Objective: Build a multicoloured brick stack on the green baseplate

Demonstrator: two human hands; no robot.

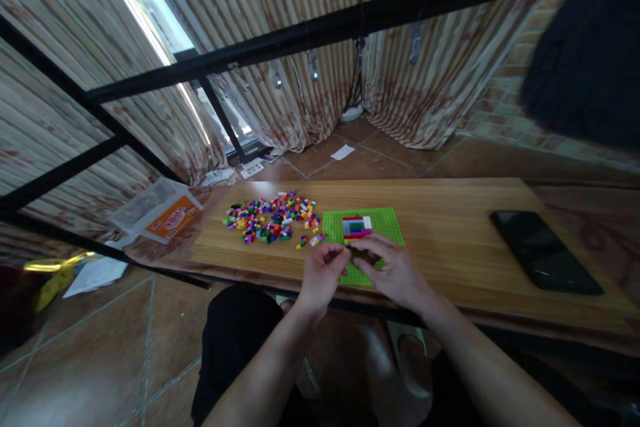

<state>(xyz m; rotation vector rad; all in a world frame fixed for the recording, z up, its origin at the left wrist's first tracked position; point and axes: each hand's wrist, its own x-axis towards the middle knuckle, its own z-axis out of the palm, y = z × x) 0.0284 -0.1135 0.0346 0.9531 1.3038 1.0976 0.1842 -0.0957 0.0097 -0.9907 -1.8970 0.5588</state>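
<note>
Both hands meet over the near half of a green studded baseplate. A small block of toy bricks in red, white, green, blue and magenta sits on it. My left hand is closed in a pinch at the plate's near left part; a tiny yellow and dark bit shows at its fingertips, too small to name. My right hand reaches in from the right. Its curved index finger and thumb are apart, close to the left fingertips, with nothing visible between them. The right hand hides part of the plate and the brick block's near edge.
Loose bricks lie piled left of the plate on the wooden table. A black phone rests at the right. Beyond the left end stands a clear plastic box with an orange label. A black metal rail crosses before the curtains.
</note>
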